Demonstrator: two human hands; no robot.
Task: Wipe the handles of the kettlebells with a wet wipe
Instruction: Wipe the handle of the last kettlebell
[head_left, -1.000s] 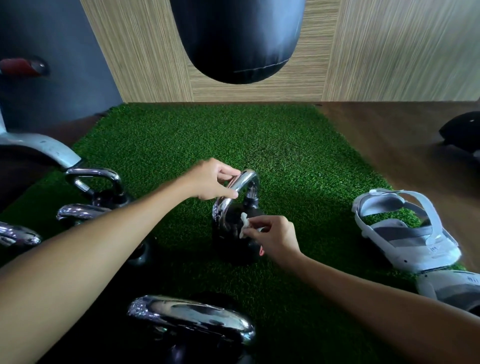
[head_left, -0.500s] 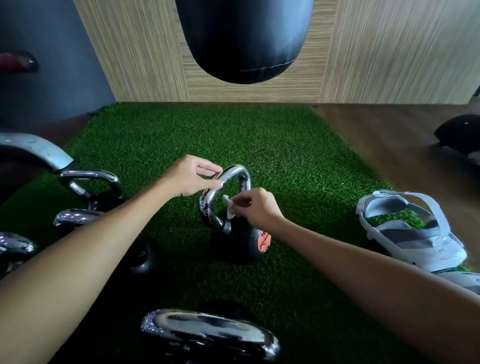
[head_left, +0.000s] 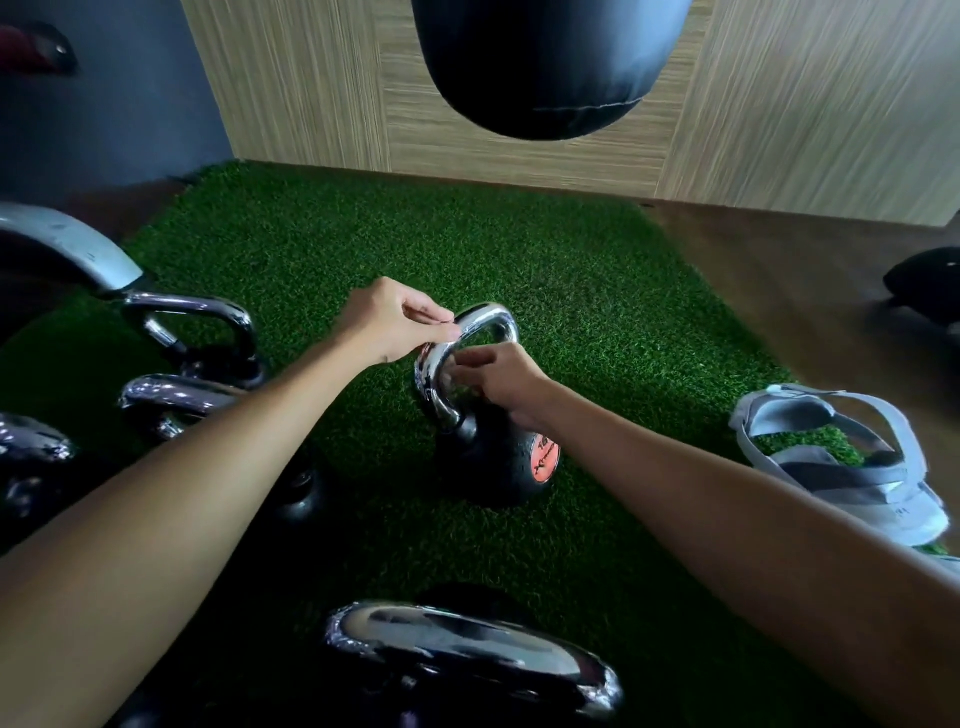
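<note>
A black kettlebell (head_left: 488, 467) with an orange label stands on the green turf mat (head_left: 597, 291). Its chrome handle (head_left: 491, 318) arches upward. My left hand (head_left: 397, 325) pinches the top left of that handle with fingertips and thumb. My right hand (head_left: 501, 382) sits at the handle's loop, fingers curled against the left inner side of the chrome. The wet wipe is pinched in those fingers and almost wholly hidden by them.
Several more chrome-handled kettlebells stand to the left (head_left: 195, 325) (head_left: 174, 397) and one close in front (head_left: 467, 644). Grey sandals (head_left: 836, 457) lie on the right. A black punching bag (head_left: 550, 67) hangs above the mat's far end. Wooden floor (head_left: 779, 270) lies to the right.
My right hand has climbed with the wipe from low on the handle near the bell's body up to the inner side of the arch. My left hand stayed pinching the handle top.
</note>
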